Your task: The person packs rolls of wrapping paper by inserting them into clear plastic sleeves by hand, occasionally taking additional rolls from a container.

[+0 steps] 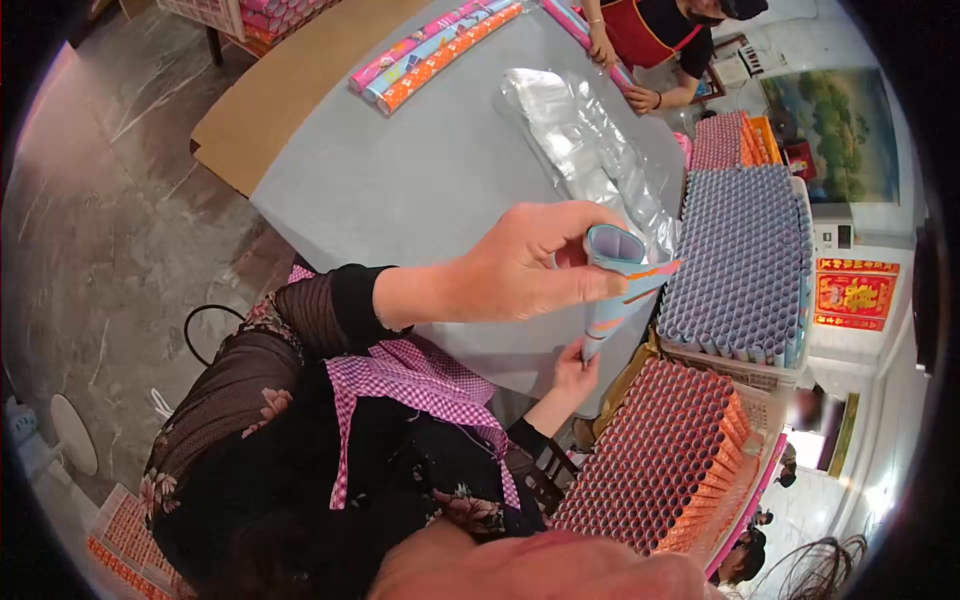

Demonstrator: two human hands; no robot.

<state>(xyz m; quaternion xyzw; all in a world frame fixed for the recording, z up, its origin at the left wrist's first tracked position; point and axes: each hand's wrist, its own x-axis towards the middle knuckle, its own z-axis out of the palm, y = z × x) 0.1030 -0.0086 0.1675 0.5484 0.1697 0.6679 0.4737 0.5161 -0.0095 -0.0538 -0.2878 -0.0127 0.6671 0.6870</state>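
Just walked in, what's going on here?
The wearer has a light-blue printed roll in both hands: left hand around its open end, right hand at the narrow far end. Across the grey table, a co-worker in a red apron has both hands on a pink roll. Three printed rolls and clear plastic wrap lie on the table. Alongside, crates hold dense stacks of tubes.
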